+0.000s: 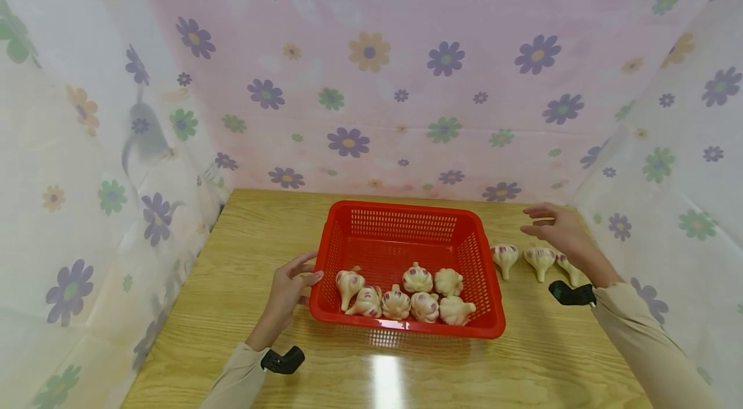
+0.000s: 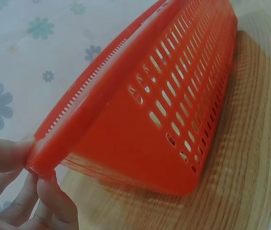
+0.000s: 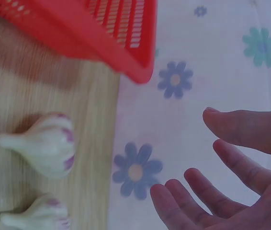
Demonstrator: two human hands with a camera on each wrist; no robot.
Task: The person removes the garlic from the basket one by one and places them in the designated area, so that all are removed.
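A red plastic basket [image 1: 400,325] with slotted sides stands on the wooden table, holding several garlic bulbs [image 1: 418,280] in its front half. My left hand [image 1: 284,289] grips its left end; in the left wrist view the thumb and fingers [image 2: 56,201] pinch the rim from both sides. To the right of the basket, three more garlic bulbs [image 1: 540,259] lie in a row with their stems toward me. Over that row is my right hand [image 1: 560,235], with nothing in it. Its fingers are spread and slightly bent, apart from the garlic bulb [image 3: 47,146] in the right wrist view.
The wooden table [image 1: 249,235] reaches back to a flower-patterned cloth [image 1: 400,119], which also hangs at the left and right sides. A black camera mount [image 1: 571,293] sits on the right wrist, and another [image 1: 283,360] on the left.
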